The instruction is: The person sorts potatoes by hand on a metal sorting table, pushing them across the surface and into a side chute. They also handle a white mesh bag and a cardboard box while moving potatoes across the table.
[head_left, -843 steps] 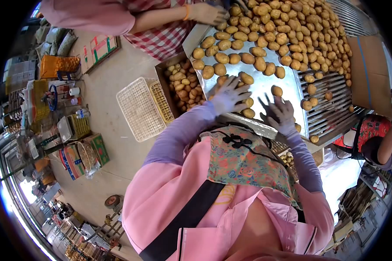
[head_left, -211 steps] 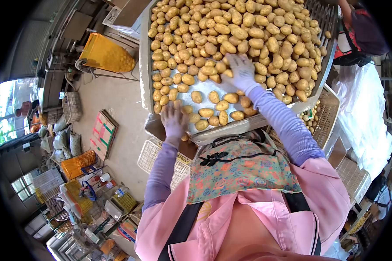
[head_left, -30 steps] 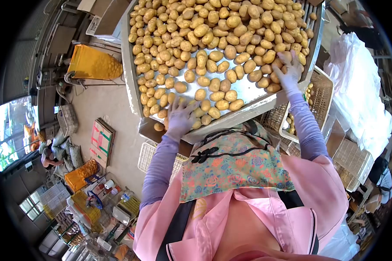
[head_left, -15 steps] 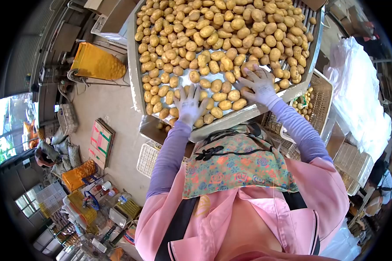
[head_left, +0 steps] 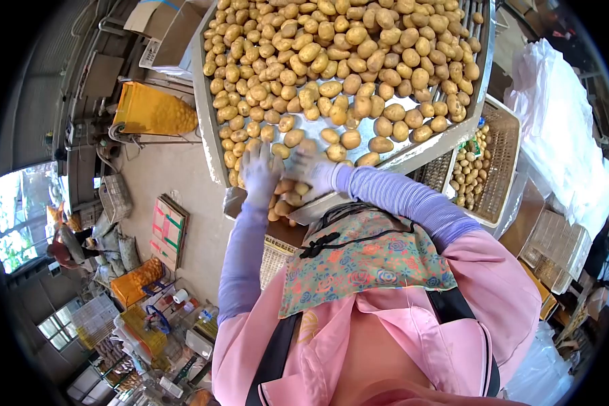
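Note:
Potatoes cover most of a metal sorting table in front of me. My left hand, in a pale glove, lies open at the near left edge with its fingers stretched forward, beside several potatoes. My right hand, gloved too, reaches across to it, fingers extended against potatoes and blurred by motion; it grips nothing that I can see. Below and between the hands, several potatoes lie in an opening at the table's near edge. Bare pale table surface shows right of my right hand.
Under the opening stands a light plastic basket. A beige crate with smaller potatoes is at the right, near white plastic sheets. An orange mesh sack stands left of the table. Another person is far left.
My right hand has swept left along the near edge to beside my left hand, pushing potatoes to the opening. My left hand has shifted left. More table surface shows at the right.

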A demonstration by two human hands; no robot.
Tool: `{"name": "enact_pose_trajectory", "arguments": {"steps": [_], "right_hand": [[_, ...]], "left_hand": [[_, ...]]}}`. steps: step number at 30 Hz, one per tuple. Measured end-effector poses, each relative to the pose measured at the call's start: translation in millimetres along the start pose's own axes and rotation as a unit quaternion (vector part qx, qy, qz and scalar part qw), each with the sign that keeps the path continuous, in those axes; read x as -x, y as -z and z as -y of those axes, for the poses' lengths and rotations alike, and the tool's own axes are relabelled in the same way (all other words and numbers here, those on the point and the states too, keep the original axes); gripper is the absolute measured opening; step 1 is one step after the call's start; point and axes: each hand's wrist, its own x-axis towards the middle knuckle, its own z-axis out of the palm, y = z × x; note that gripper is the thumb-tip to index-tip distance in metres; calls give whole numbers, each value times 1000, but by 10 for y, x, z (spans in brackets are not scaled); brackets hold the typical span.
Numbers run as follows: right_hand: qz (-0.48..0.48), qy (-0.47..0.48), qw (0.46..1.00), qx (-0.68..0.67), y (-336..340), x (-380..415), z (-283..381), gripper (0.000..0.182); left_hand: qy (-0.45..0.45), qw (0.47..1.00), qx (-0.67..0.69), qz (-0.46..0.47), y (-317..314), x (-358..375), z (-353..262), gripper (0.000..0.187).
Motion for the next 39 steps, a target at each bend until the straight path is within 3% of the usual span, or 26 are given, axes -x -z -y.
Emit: {"name": "enact_pose_trajectory", "arguments": {"steps": [2, 3, 5, 6, 7, 8, 10, 11, 13, 14, 15, 17, 19, 20, 22, 23, 24, 25, 27, 29, 31, 32, 34, 35, 37, 39], "right_hand": [[-25, 78, 989, -126, -213, 132, 64, 81], [-160, 165, 968, -98, -500, 273, -68, 56], [-104, 198, 961, -159, -9, 600, -417, 31], [39, 9, 999, -36, 422, 704, -415, 20], [81, -156, 983, 42, 1213, 854, -336, 19], [-150, -189, 970, -13, 1023, 1283, -703, 37], [-228, -350, 894, 163, 991, 1746, -1131, 64], [-230, -352, 893, 160, 932, 1710, -1214, 64], [-137, -398, 886, 193, 811, 1693, -1333, 77], [-140, -418, 880, 178, 812, 1552, -1228, 66], [-160, -388, 899, 128, 671, 1429, -1261, 63], [-134, -349, 922, 101, 535, 1216, -1170, 59], [-74, -308, 941, 117, 651, 1101, -879, 57], [-138, -208, 961, 116, 527, 1164, -911, 61], [-104, -144, 982, 71, 473, 1281, -885, 66], [-74, -157, 981, 83, 493, 1363, -875, 69], [-44, -168, 980, 96, 527, 1422, -904, 72], [56, -223, 970, 75, 689, 1357, -848, 76], [54, -234, 967, 88, 714, 1276, -789, 79], [29, -226, 971, 78, 673, 1085, -650, 80], [19, -175, 980, 87, 577, 935, -599, 80], [-39, -84, 996, 14, 342, 804, -660, 78], [-114, -12, 993, -36, -234, 293, -304, 63], [-14, -1, 1000, -10, -136, 132, -111, 55], [-106, 65, 991, 59, -31, -68, 102, 50], [-130, 171, 976, -41, -127, -5, -12, 43]], "left_hand": [[45, 998, -7, -30, -626, -272, -86, 62], [53, 998, -32, 11, -554, -254, -435, 65], [16, 994, -70, 76, -633, -111, -861, 67], [-26, 991, -86, 97, -779, -17, -872, 66], [-95, 989, -59, 98, -680, 126, -824, 64], [-165, 981, -32, 100, -537, 322, -734, 62], [-188, 973, 46, 126, -416, 580, -396, 60], [-196, 975, 50, 91, -372, 651, -230, 60], [-250, 958, -70, 123, -306, 605, 94, 55], [-276, 949, -117, 93, -340, 558, 182, 55], [-280, 948, -118, 91, -463, 424, 201, 55], [29, 999, 25, -12, -692, -47, 153, 58], [40, 999, 3, -24, -709, -500, -202, 62], [55, 998, -24, -36, -656, -596, -400, 66], [12, 999, -45, -4, -540, -562, -701, 66], [-32, 996, -69, 34, -517, -460, -784, 67], [-91, 992, -77, -33, -643, -218, -763, 66], [-113, 991, -66, -10, -579, 104, -609, 64], [-145, 988, -50, 14, -445, 513, -465, 62], [-98, 991, 52, 71, -222, 808, -214, 60], [-50, 995, 41, 82, -332, 1009, 95, 58], [-4, 995, 32, 95, -321, 1108, 288, 57], [55, 982, 63, 172, -21, 1087, 789, 55], [14, 990, 54, 132, -55, 1015, 845, 54], [-32, 994, 50, 89, -173, 830, 794, 53], [10, 996, -6, -84, -242, 590, 744, 53]]}}
